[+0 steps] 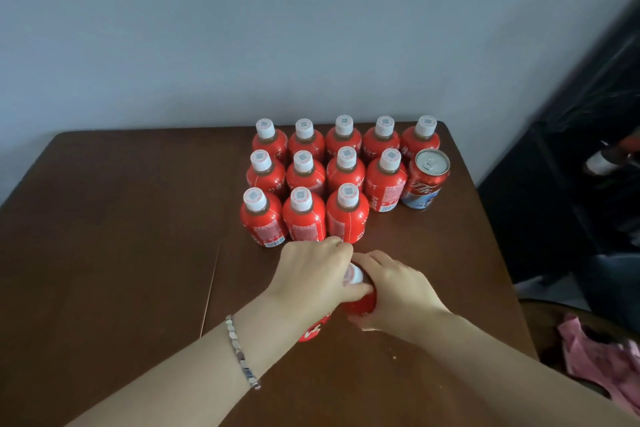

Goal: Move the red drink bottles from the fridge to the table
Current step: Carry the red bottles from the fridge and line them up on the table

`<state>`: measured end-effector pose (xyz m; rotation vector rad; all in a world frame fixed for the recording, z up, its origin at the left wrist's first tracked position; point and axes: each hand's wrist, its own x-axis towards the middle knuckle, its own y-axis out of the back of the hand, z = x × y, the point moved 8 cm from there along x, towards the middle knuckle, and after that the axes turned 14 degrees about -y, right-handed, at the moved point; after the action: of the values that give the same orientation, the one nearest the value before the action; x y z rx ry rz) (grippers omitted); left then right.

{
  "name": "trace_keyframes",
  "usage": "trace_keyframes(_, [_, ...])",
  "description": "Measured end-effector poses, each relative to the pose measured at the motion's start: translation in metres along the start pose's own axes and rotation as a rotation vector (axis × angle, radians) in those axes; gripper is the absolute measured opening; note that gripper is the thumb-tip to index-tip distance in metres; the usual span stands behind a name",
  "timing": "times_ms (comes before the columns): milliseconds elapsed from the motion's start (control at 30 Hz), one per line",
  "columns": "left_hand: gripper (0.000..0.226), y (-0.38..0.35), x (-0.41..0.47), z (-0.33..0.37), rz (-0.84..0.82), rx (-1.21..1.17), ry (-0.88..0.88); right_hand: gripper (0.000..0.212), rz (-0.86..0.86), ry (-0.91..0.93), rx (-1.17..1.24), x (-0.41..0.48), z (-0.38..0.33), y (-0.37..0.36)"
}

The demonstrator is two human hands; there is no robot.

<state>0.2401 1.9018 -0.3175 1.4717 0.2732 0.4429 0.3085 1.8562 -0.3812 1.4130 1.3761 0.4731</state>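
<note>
Pale blue-grey wall is seen behind a brown wooden table (121, 218), on which twelve white-capped red drink bottles (304, 180) are stood upright in three rows. A red can (427, 180) is placed at the right end of the middle row. Just in front of the nearest row, one more red bottle (362, 302) is gripped by both hands. The left hand (311, 274) is curled round its neck below the white cap, and the right hand (394, 288) is wrapped round its body. A pink cloth (602, 360) is seen beyond the table's right edge.

Upright white-capped red bottles (346, 174) on table (121, 218)
</note>
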Motion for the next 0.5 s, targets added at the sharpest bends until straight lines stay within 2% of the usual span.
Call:
trace_keyframes(133, [0.053, -0.020, 0.021, 0.005, -0.202, -0.130, 0.070, 0.076, 0.050, -0.247, 0.288, 0.004, 0.058, 0.008])
trace_keyframes(267, [0.042, -0.029, 0.062, 0.025, -0.203, -0.163, -0.030, 0.086, 0.324, -0.470, 0.617, 0.015, 0.110, 0.031])
trace_keyframes(367, [0.034, -0.032, 0.092, 0.034, -0.191, -0.131, -0.072, 0.081, 0.481, -0.514, 0.739, 0.030, 0.125, 0.047])
trace_keyframes(500, [0.017, -0.048, 0.113, 0.022, -0.130, -0.064, -0.072, 0.082, 0.451, -0.510, 0.826, 0.049, 0.131, 0.050])
